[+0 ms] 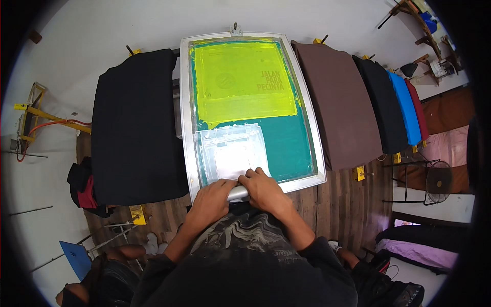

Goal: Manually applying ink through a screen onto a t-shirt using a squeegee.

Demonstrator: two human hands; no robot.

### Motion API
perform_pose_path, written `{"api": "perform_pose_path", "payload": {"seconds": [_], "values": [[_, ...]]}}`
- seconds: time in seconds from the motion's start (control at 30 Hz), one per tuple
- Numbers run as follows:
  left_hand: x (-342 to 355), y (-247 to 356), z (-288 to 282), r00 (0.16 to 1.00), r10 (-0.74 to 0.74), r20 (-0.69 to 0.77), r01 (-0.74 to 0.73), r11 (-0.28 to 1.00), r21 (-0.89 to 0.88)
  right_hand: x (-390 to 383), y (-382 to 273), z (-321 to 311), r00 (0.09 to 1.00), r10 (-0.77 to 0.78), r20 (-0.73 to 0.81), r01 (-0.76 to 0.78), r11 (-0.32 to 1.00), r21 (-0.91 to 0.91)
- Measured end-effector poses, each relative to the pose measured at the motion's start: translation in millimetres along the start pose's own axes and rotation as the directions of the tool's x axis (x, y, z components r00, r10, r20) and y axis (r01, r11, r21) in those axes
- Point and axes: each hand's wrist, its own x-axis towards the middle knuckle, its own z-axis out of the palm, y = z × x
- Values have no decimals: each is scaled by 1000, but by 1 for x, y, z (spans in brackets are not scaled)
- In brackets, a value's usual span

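Observation:
A screen-printing frame [311, 113] with a pale metal rim lies in front of me. Its mesh is green, with a large yellow-green patch [235, 61] at the far end and white ink [230, 148] at the near left. Both my hands meet at the frame's near edge, close to the white ink. My left hand [212, 198] and my right hand [263, 192] are closed round a silvery bar [237, 194], which looks like a squeegee handle. Most of the bar is hidden by my fingers, and its blade does not show.
A board with black fabric [138, 128] stands left of the frame. To the right follow boards in brown [340, 105], black [383, 102], blue [405, 107] and dark red [417, 110]. A fan [439, 181] stands at right. Another person [110, 276] is at the lower left.

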Motion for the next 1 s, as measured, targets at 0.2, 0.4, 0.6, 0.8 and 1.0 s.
{"api": "perform_pose_path", "payload": {"seconds": [0.2, 0.4, 0.6, 0.8, 1.0], "values": [[48, -25, -14, 981, 44, -188, -17, 990, 142, 55, 20, -19, 991, -49, -126, 44, 998, -44], [49, -29, -12, 996, -32, -80, 38, 996, 76, 52, 20, -14, 990, 0, -138, -1, 1000, -6], [12, -13, 5, 997, -71, -4, 72, 997, 12, 8, 5, 5, 996, 40, -81, -39, 999, 24], [18, -11, -11, 991, -79, 107, 74, 996, 50, 16, 6, -7, 1000, -4, -1, 4, 1000, 24], [62, -22, -26, 992, -93, -80, 101, 990, 103, 72, 27, -18, 989, -6, -150, 1, 999, -32]]}}
